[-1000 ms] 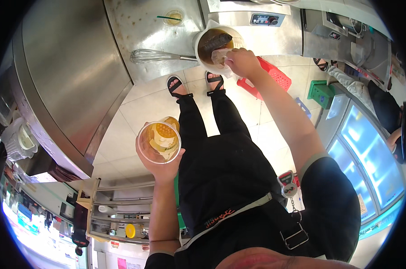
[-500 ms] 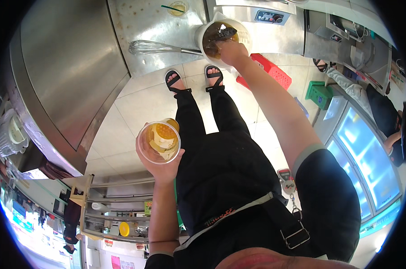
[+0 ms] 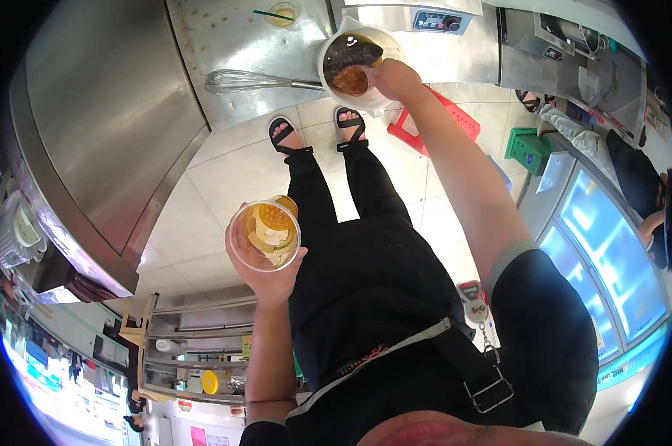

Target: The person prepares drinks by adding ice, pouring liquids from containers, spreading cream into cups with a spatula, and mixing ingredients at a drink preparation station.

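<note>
My left hand (image 3: 273,281) is wrapped round a clear plastic cup (image 3: 255,256), tilted so its mouth shows, with amber liquid inside. My right hand (image 3: 397,79) is closed at the right side of a white pitcher (image 3: 381,46) standing at the counter's edge. From its fingers a small clear vessel (image 3: 351,80) with reddish-brown liquid reaches into the pitcher; its handle is hidden. Dark brown liquid (image 3: 341,50) fills much of the pitcher, with a dark shape in it that I cannot make out. A wire whisk (image 3: 250,80) lies on the counter, its handle end by the pitcher.
On the steel counter (image 3: 239,37) stands a cup (image 3: 282,15) with a green stick. Below the counter's edge is a red plastic basket (image 3: 455,117); a green bin (image 3: 527,152) and a glass-door fridge (image 3: 599,256) are at right. Another person (image 3: 633,167) stands at far right.
My right hand has come up out of the pitcher toward its right rim, bringing the small vessel of reddish-brown liquid into sight. The left hand and cup hold nearly still.
</note>
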